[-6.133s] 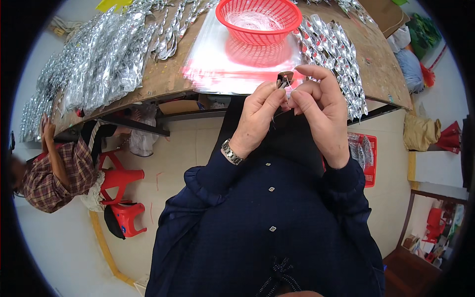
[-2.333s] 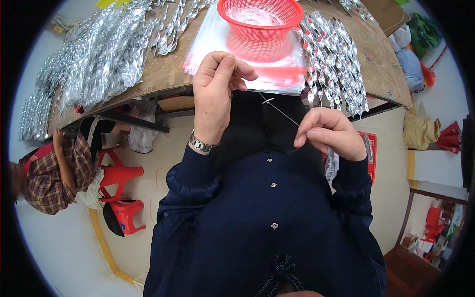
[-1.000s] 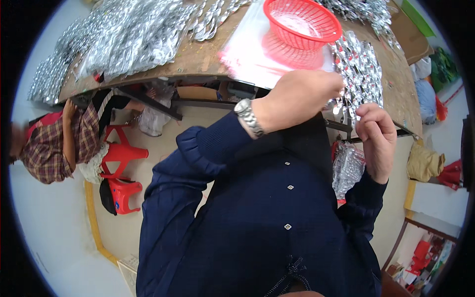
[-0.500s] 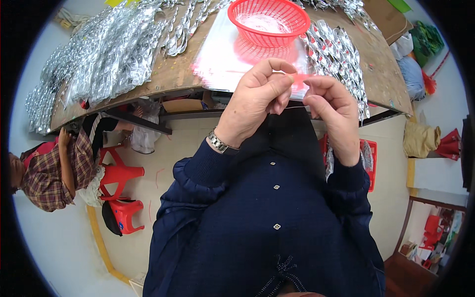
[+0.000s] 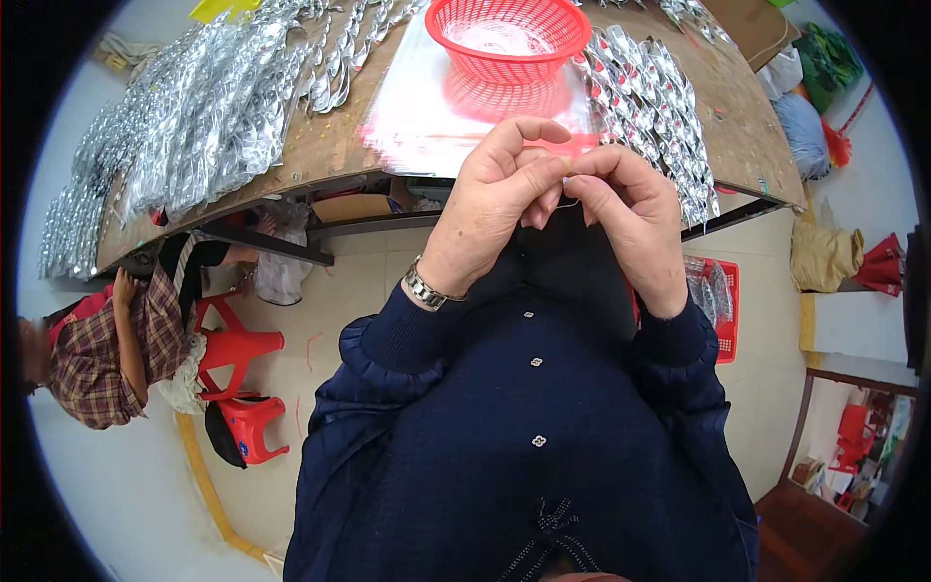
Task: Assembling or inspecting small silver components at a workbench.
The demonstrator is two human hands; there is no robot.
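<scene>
My left hand (image 5: 499, 194), with a metal-band watch (image 5: 427, 286) at its wrist, is closed in a pinch near the table's front edge. Against its fingertips presses the thumb and forefinger of my right hand (image 5: 635, 209), also pinched. Something thin and pale seems to run between the fingers, too small to name. Just beyond the hands lies a stack of clear plastic bags (image 5: 412, 121) with pink edges. On the stack stands a red plastic basket (image 5: 514, 70), holding a tangle of fine whitish strands.
Silvery twisted strips in clear wrapping (image 5: 213, 116) cover the table's left side. More silver strips with red spots (image 5: 645, 107) hang over the front edge at right. Below right is a red crate (image 5: 725, 310). A person in a checked shirt (image 5: 97, 359) sits at left beside red stools (image 5: 254, 427).
My right hand has moved left and its fingertips now meet those of my left hand. The gap between the two hands has closed. The view has shifted slightly.
</scene>
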